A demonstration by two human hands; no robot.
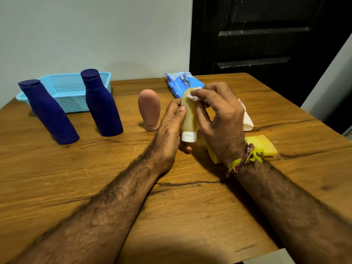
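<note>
A pale yellow soft plastic squeeze tube with a white cap (189, 119) is held just above the brown wooden tabletop (171, 206), upright with the cap pointing down. The left hand (169, 128) grips this tube from its left side. The thumb lies along the front, and the other fingers curl round behind, with one fingertip showing below the cap. The right hand (222, 119) comes in from the tube's right side, and its fingers (205, 95) pinch a small white wipe (193, 97) against the tube's rounded upper end. Just left of the tube, a pink squeeze tube (149, 110) stands on its cap, apart from the left hand. Farther left of the tube stand two dark blue plastic bottles, one nearer (102, 103) and one at the far left (48, 113). A light blue perforated plastic basket (70, 92) sits behind them. Directly behind the tube lies a blue wipes packet (181, 82), partly hidden by the right hand. To the tube's right, a folded white cloth (247, 121) shows past the right hand. Also to the tube's right, under the right wrist, lies a yellow thing (264, 145), probably a folded cloth, though the wrist covers much of it. Coloured threads (247, 155) are tied round that wrist. Behind and to the right of the tube, beyond the tabletop, stands a black panelled door (266, 35).
</note>
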